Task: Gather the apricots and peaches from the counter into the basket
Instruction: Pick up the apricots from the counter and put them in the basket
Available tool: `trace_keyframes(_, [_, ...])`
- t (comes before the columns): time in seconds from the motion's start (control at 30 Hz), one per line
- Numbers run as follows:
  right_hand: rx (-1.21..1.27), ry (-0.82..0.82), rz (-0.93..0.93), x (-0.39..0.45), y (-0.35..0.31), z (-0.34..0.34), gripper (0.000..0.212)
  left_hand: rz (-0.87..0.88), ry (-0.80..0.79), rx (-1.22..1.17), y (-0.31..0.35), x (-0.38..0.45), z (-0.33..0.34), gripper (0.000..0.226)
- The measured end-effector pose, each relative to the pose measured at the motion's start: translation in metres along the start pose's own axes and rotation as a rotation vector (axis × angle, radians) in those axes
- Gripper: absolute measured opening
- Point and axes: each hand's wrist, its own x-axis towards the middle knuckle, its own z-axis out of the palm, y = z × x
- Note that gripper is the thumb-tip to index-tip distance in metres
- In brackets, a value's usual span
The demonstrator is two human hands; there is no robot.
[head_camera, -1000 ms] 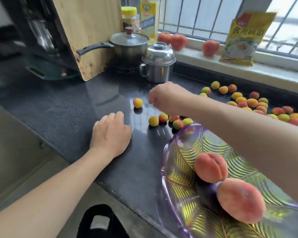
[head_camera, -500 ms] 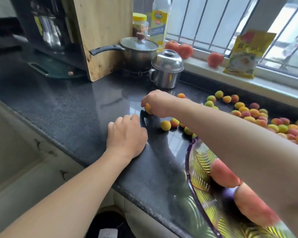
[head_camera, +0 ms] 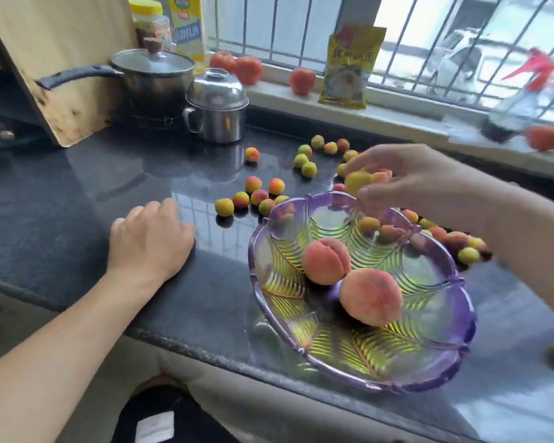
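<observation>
The apricot (head_camera: 358,182) I am carrying sits in the tips of my right hand (head_camera: 406,183), right of centre in the frame, thumb and fingers curled loosely round it so it can drop cleanly. I hold it just above the far rim of the basket (head_camera: 461,302), the purple glass dish at lower right, so I judge the release comes next.

Two peaches (head_camera: 325,260) lie touching one another in the middle of the basket; no apricots are inside it that I can make out, so most of the gathering is ahead of me.

The rest of the apricots are on the dark counter (head_camera: 77,193): a small cluster (head_camera: 253,198) just beyond the basket's left rim, a loose scatter higher up near the steel pot (head_camera: 216,107), and a thicker band behind the basket toward the right edge, partly seen through the glass.

My left hand (head_camera: 147,241) rests palm down on the counter left of the basket, fingers relaxed and holding nothing; it seems to steady me while I reach.

More peaches (head_camera: 248,69) sit on the windowsill at the top, beside a yellow packet (head_camera: 349,65).
</observation>
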Motion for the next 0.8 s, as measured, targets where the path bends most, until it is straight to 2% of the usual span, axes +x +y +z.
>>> trace_keyframes(0.1, [-0.124, -0.023, 0.071, -0.015, 0.028, 0.009, 0.028, 0.012, -0.014, 0.048, 0.008, 0.0, -0.001, 0.011])
trace_keyframes(0.23, [-0.476, -0.1, -0.014, -0.008, 0.04, 0.033, 0.033, -0.014, -0.033, 0.053, 0.02, 0.0, 0.003, 0.012])
trace_keyframes(0.3, [-0.545, -0.162, -0.055, -0.005, 0.042, 0.039, 0.034, -0.035, -0.008, 0.029, 0.018, 0.0, 0.003, 0.014])
trace_keyframes(0.5, [-0.625, -0.308, -0.134, 0.0, 0.047, 0.04, 0.025, -0.031, 0.018, -0.012, 0.015, -0.002, 0.002, 0.012])
trace_keyframes(0.6, [-0.602, -0.341, -0.11, 0.003, 0.05, 0.038, 0.021, -0.03, 0.017, -0.013, 0.016, -0.002, 0.001, 0.013])
trace_keyframes(0.8, [-0.467, -0.448, 0.059, 0.005, 0.043, 0.028, 0.04, -0.024, -0.006, 0.016, 0.017, -0.003, 0.0, 0.013])
